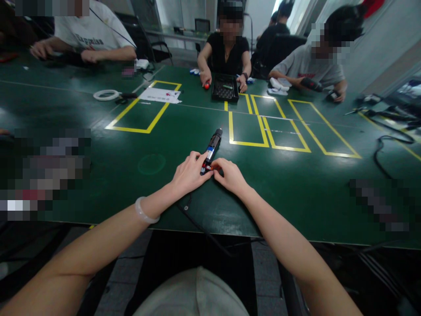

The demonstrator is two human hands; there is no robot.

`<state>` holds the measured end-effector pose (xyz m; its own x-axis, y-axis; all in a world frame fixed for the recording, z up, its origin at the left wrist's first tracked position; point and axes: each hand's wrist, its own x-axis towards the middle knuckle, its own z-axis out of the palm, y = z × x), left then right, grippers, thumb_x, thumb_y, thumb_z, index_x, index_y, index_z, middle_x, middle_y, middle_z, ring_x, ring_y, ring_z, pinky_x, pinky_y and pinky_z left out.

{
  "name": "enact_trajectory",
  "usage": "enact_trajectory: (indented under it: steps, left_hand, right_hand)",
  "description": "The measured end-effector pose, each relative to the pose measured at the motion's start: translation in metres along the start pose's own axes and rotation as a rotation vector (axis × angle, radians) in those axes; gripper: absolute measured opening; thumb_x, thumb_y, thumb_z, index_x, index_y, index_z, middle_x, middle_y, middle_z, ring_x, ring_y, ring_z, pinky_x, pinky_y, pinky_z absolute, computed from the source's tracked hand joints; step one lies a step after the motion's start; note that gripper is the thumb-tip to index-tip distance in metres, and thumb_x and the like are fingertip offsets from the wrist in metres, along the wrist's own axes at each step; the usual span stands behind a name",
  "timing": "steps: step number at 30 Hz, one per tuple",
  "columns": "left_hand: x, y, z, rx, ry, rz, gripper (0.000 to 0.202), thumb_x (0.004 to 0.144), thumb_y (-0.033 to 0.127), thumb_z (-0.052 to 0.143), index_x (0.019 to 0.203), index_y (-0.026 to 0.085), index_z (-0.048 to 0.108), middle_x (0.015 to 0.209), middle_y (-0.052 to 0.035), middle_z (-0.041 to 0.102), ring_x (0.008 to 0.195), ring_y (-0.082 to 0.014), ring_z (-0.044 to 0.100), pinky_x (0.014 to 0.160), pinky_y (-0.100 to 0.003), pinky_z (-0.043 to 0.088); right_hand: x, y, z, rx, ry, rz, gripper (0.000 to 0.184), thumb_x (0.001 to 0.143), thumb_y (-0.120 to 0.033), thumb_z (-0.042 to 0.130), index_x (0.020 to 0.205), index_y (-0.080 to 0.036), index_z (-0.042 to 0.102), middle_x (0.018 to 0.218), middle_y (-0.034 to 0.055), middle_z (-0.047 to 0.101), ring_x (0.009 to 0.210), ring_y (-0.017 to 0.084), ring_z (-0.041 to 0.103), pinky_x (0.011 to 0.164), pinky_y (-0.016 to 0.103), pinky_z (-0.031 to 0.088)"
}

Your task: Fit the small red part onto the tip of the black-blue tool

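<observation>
A slim dark power tool [215,139] lies slanted on the green table, its narrow nose pointing away from me. Its middle shows a silver and blue section like a bare motor. My left hand [190,173] is closed round the near end, thumb and fingers on either side of it. At that same end is a small red part [209,167], possibly a wire or connector. The thumb and fingertips of my right hand [230,175] pinch at it. My fingers partly cover the near end, so its details are hidden.
Yellow tape rectangles [248,144] mark the green table [158,193]. Across from me a person handles a black tray [225,90] and a red ball-like item [207,86]. Papers [159,95] and a white cable coil [107,95] lie left. A black cable [378,151] runs at right.
</observation>
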<state>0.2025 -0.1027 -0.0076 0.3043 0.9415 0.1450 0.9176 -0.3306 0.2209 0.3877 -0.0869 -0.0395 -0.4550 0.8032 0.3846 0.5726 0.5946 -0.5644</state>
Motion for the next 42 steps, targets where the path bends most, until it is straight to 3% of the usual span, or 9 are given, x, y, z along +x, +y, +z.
enact_trajectory:
  steps: [8, 13, 17, 23, 26, 29, 32, 36, 42]
  left_hand:
    - [0.005, -0.012, 0.001, 0.006, -0.009, 0.008, 0.068, 0.088, 0.047, 0.057, 0.150, 0.023, 0.041, 0.127, -0.0137, 0.049, 0.107, -0.0297, 0.059, 0.083, -0.039, 0.053]
    - [0.009, -0.038, -0.003, 0.031, -0.007, -0.029, 0.070, 0.089, 0.048, 0.056, 0.152, 0.023, 0.039, 0.129, -0.0148, 0.046, 0.112, -0.0318, 0.057, 0.090, -0.042, 0.052]
    - [0.018, -0.077, -0.010, 0.043, -0.012, -0.157, 0.073, 0.088, 0.055, 0.053, 0.153, 0.024, 0.038, 0.132, -0.0153, 0.044, 0.115, -0.0343, 0.056, 0.094, -0.046, 0.051]
    - [0.036, -0.157, -0.018, 0.057, 0.020, -0.318, 0.079, 0.086, 0.060, 0.051, 0.155, 0.024, 0.036, 0.136, -0.0181, 0.041, 0.125, -0.0391, 0.049, 0.101, -0.050, 0.045]
    - [0.046, -0.194, -0.021, 0.064, 0.031, -0.347, 0.081, 0.086, 0.062, 0.050, 0.156, 0.024, 0.035, 0.137, -0.0194, 0.042, 0.127, -0.0410, 0.047, 0.100, -0.051, 0.044]
    - [0.050, -0.215, -0.026, 0.086, 0.030, -0.342, 0.080, 0.086, 0.061, 0.051, 0.155, 0.024, 0.036, 0.137, -0.0201, 0.043, 0.124, -0.0409, 0.049, 0.097, -0.050, 0.045]
    - [0.048, -0.213, -0.031, 0.155, 0.065, -0.332, 0.075, 0.088, 0.059, 0.051, 0.153, 0.023, 0.039, 0.136, -0.0201, 0.046, 0.116, -0.0403, 0.054, 0.094, -0.049, 0.045]
    - [0.039, -0.191, -0.032, 0.219, 0.136, -0.362, 0.061, 0.094, 0.052, 0.044, 0.142, 0.014, 0.046, 0.125, -0.0203, 0.058, 0.108, -0.0381, 0.058, 0.092, -0.048, 0.043]
    - [0.038, -0.179, -0.024, 0.253, 0.199, -0.385, 0.049, 0.099, 0.043, 0.031, 0.122, 0.008, 0.057, 0.110, -0.0207, 0.065, 0.105, -0.0335, 0.059, 0.103, -0.050, 0.033]
  right_hand:
    - [0.000, 0.002, -0.001, 0.167, 0.034, 0.010, 0.026, 0.084, -0.014, 0.055, 0.109, -0.020, 0.057, 0.098, 0.0045, 0.069, 0.085, 0.017, 0.065, 0.083, 0.033, 0.051]
    - [-0.001, 0.008, -0.003, 0.176, 0.056, 0.050, 0.022, 0.085, -0.017, 0.055, 0.107, -0.020, 0.059, 0.102, 0.0056, 0.068, 0.083, 0.017, 0.064, 0.081, 0.032, 0.051]
    - [-0.001, 0.008, -0.004, 0.160, 0.065, 0.061, 0.019, 0.087, -0.019, 0.055, 0.106, -0.020, 0.059, 0.103, 0.0060, 0.067, 0.082, 0.017, 0.064, 0.079, 0.033, 0.050]
    - [-0.001, 0.007, -0.003, 0.131, 0.042, 0.084, 0.017, 0.088, -0.020, 0.055, 0.104, -0.020, 0.060, 0.105, 0.0057, 0.066, 0.083, 0.016, 0.064, 0.078, 0.032, 0.049]
    - [-0.001, 0.007, -0.003, 0.124, 0.030, 0.095, 0.016, 0.089, -0.021, 0.056, 0.104, -0.020, 0.060, 0.105, 0.0056, 0.066, 0.082, 0.016, 0.063, 0.074, 0.030, 0.047]
    - [-0.001, 0.006, -0.003, 0.121, 0.021, 0.102, 0.016, 0.089, -0.020, 0.056, 0.104, -0.020, 0.060, 0.104, 0.0053, 0.065, 0.081, 0.015, 0.063, 0.072, 0.029, 0.046]
    - [-0.001, 0.006, -0.003, 0.117, 0.017, 0.105, 0.015, 0.089, -0.020, 0.055, 0.103, -0.019, 0.061, 0.102, 0.0053, 0.064, 0.081, 0.015, 0.062, 0.073, 0.029, 0.046]
    - [-0.001, 0.007, -0.003, 0.112, 0.013, 0.101, 0.014, 0.090, -0.020, 0.055, 0.103, -0.020, 0.061, 0.102, 0.0048, 0.063, 0.081, 0.015, 0.062, 0.074, 0.030, 0.047]
    - [0.000, 0.007, -0.002, 0.114, 0.009, 0.098, 0.013, 0.090, -0.020, 0.055, 0.102, -0.020, 0.061, 0.099, 0.0044, 0.061, 0.081, 0.015, 0.061, 0.075, 0.029, 0.047]
